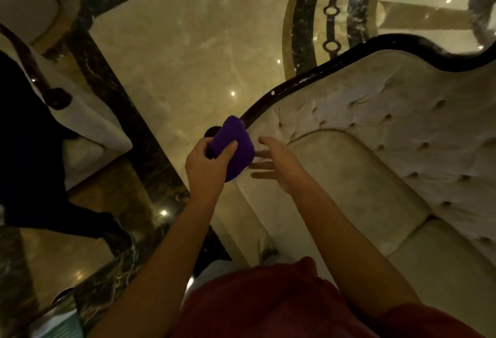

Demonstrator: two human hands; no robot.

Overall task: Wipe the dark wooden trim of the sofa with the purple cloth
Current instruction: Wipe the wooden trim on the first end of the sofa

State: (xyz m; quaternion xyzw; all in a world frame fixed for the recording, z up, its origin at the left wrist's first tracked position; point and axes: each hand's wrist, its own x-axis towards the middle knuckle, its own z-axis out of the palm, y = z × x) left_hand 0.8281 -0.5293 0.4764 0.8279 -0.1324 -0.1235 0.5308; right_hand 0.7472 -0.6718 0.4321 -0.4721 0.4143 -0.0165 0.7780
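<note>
Left hand (206, 162): gripped the purple cloth (236, 147), thumb laid over its near edge, at centre frame.
Right hand (279, 166): held nothing; fingers spread wide, just right of the cloth, above the pale upholstery.
Purple cloth: folded into a thick pad, positioned at the lower end of the dark wooden trim (308, 77); actual contact with the trim could not be determined.
Dark wooden trim: glossy, curved rail running from centre frame up to the upper right edge, bordering the sofa (389, 128).
Sofa: cream, button-tufted back and smooth seat cushions, filling the right of the frame.
Floor (188, 42): polished cream marble with dark veined bands; circular inlay pattern at upper right; ceiling-light reflections scattered across it.
Second seat (88, 123): pale upholstery with dark trim, at left of the frame.
Garment (268, 302): red, at bottom centre.
</note>
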